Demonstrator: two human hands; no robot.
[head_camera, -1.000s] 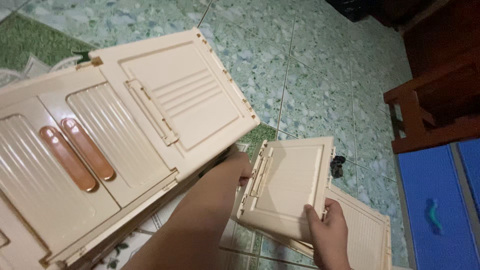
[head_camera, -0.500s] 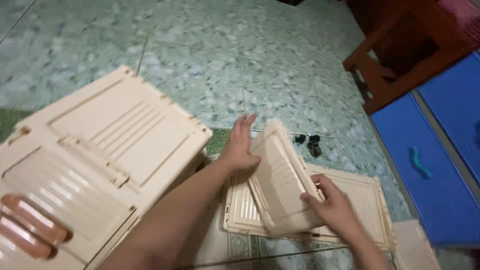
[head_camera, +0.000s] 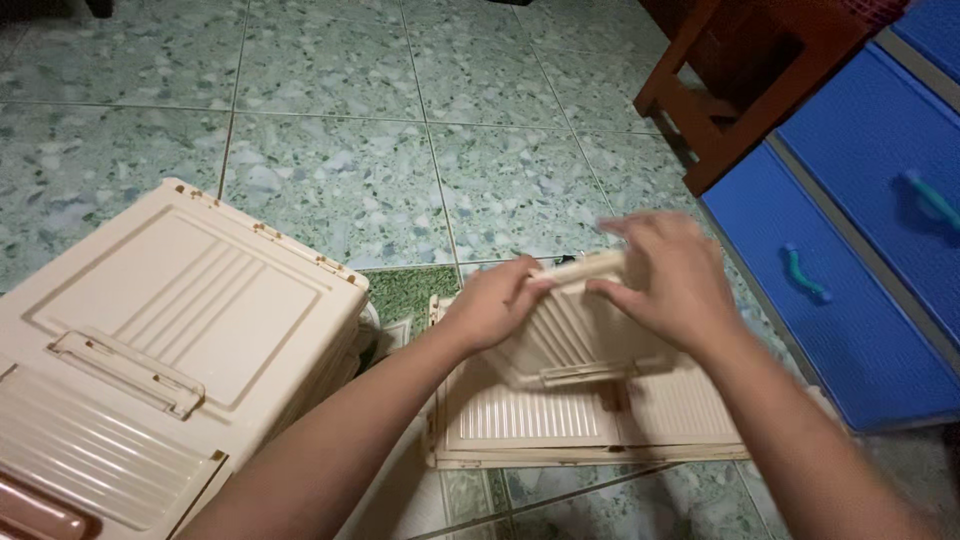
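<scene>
Both hands, left hand and right hand, have fingers clamped on the small beige panel; keep it level over the lower panel at 6 o'clock.

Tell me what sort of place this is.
Probably a room in a home: a green speckled tile floor, a blue plastic drawer unit and a red-brown wooden chair stand around the cream plastic panels.

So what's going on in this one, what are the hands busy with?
A person crouched over a tiled floor holds a small cream ribbed panel with both hands: the left hand grips its left edge, the right hand lies over its top right. The panel is tilted above a larger flat cream panel on the floor. A folded cream plastic box sits to the left, blue drawers to the right.
</scene>
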